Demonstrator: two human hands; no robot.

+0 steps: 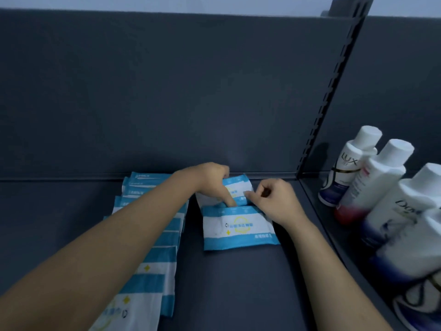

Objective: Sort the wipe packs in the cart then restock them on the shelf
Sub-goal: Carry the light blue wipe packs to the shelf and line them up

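As restocking proceeded, left hand [211, 179] and right hand [276, 199] pinched the rear pack [239, 187] on the shelf [238, 283]; next, it probably needed squaring behind the front pack [238, 225].

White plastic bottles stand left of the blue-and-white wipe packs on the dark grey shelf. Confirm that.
Not left. The white plastic bottles stand right of the blue-and-white wipe packs on the dark grey shelf, as the head view shows.
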